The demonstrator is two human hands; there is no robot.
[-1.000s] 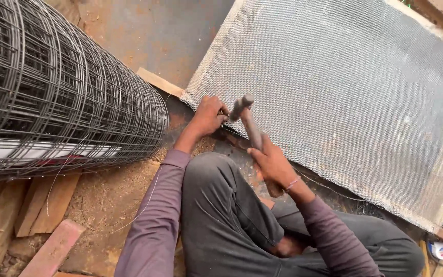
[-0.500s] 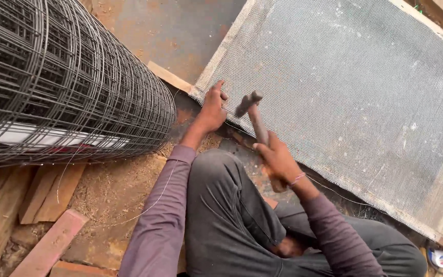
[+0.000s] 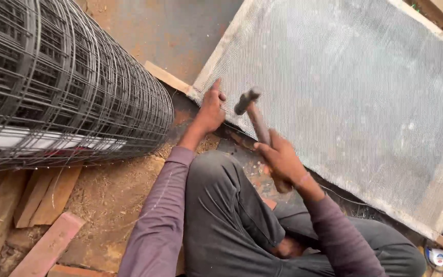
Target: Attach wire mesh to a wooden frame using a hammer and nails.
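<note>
My right hand (image 3: 282,160) grips the wooden handle of a hammer (image 3: 255,115), whose dark metal head is raised just above the near edge of a mesh-covered wooden frame (image 3: 334,97). On that same frame edge, near its corner, my left hand (image 3: 210,110) rests with fingers pinched together on something too small to make out. I am crouched, my grey trouser knee (image 3: 221,205) between my arms.
A large roll of black welded wire mesh (image 3: 62,87) lies at the left. Wooden offcuts (image 3: 47,241) and a slat (image 3: 166,77) sit on the sawdust-strewn ground. Small objects lie at the bottom right corner (image 3: 437,256).
The hammer head has swung from close to the frame edge up and away from it. My left hand has stayed on the frame's edge. The view has shifted slightly.
</note>
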